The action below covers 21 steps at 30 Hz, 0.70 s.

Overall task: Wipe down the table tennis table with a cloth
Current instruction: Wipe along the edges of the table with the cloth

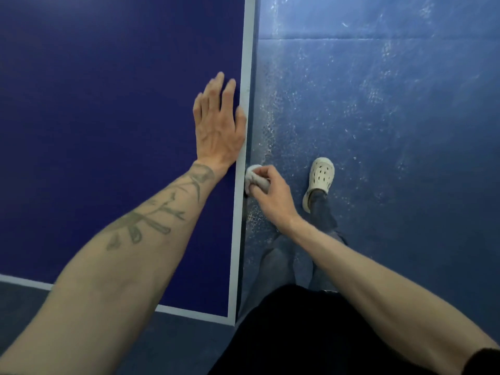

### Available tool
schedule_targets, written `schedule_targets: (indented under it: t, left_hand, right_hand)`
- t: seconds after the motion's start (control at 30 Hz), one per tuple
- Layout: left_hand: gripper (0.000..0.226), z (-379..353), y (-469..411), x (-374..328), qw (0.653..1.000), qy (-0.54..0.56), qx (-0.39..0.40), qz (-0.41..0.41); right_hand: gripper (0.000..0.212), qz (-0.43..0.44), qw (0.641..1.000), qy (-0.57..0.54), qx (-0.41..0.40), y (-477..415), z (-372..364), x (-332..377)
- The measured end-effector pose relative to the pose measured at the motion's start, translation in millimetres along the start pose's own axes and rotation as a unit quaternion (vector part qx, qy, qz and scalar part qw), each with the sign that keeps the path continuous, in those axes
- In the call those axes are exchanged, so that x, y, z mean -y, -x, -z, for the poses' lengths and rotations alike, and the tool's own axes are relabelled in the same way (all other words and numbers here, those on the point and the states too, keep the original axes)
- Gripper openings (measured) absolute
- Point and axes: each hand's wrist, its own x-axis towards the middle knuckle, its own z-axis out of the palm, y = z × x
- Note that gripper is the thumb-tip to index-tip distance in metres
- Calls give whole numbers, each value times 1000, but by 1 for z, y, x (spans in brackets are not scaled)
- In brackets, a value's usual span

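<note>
Two hands: left (217, 125) flat tabletop (108, 104), right (273, 196) grips cloth (254, 175).

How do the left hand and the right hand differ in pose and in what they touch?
The left hand lies flat with straight fingers; the right hand is curled. The left hand holds nothing, while the right hand grips a bunched white cloth. The left hand rests on the table top; the right hand is at its side edge. Both are bare.
</note>
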Motion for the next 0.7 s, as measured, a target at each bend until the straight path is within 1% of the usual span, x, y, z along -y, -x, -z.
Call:
schedule_targets:
  t: [0.07,0.17,0.27,0.33,0.43,0.53,0.6,0.7]
  left_hand:
    - [50,-6,-30,-7,1000,1,0,31]
    - [51,-16,-77,-10,998,15,0,67]
    - [51,-25,-110,-8,998,6,-13,61]
    - [52,-28,-117,-8,998,-8,-22,52]
    - [53,-30,-118,-5,998,-8,-30,46]
    - [54,-29,-119,-4,999,-3,-25,48]
    - [55,-29,-121,-5,999,-3,-21,49]
    - [56,-31,-121,-4,998,-3,-18,52]
  right_hand:
    - [33,11,1000,-2,-11,-19,3,12]
    - [36,33,997,-31,-58,-77,12,52]
    - [37,50,996,-27,-70,-130,28,82]
    - [42,69,997,-10,-43,-134,37,88]
    - [41,61,998,11,10,-109,41,75]
    - [45,44,999,1,24,-99,40,71]
    - [44,33,999,-13,-4,-124,40,81]
    - [34,40,997,-26,-56,-183,45,114]
